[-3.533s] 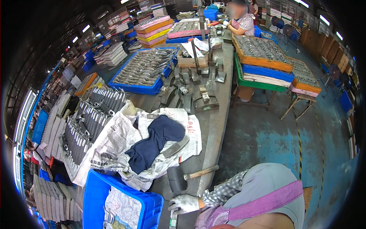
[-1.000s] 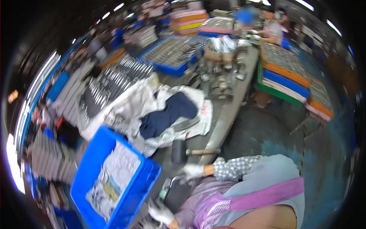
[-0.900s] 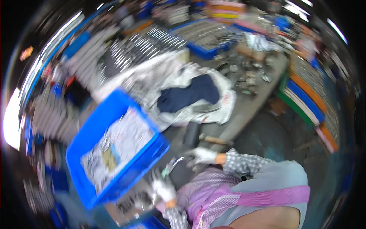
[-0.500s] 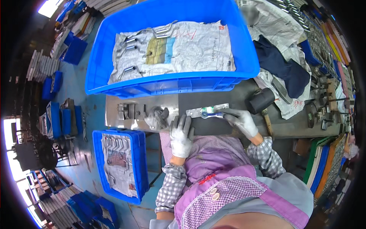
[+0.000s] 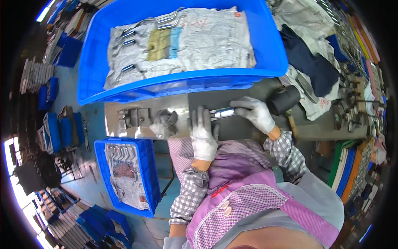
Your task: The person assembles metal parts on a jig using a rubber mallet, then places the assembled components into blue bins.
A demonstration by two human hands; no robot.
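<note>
My left hand [image 5: 203, 135], in a grey-white work glove, lies over the bench with its fingers stretched out. Those fingertips are beside the left end of a shiny metal piece [image 5: 225, 112], which looks like part of a wrench but is blurred. My right hand [image 5: 255, 113], gloved too, pinches that piece's right end between thumb and fingers. Whether a flat strip lies underneath is unclear. Left of my left hand is a crumpled grey glove or cloth [image 5: 165, 123], and beyond it a small metal fixture [image 5: 134, 118].
A large blue bin [image 5: 174, 79] with newspaper and bent metal rods [image 5: 168, 18] stands behind my hands. A smaller blue bin [image 5: 154, 178] is at lower left. To the right lie a black mallet [image 5: 284, 99], a dark cloth [image 5: 309, 64] and metal tools [image 5: 352, 116].
The view has shifted slightly. My right hand and the metal piece have moved up and left, away from me. The ring end and flat strip, plain before, no longer show clearly.
</note>
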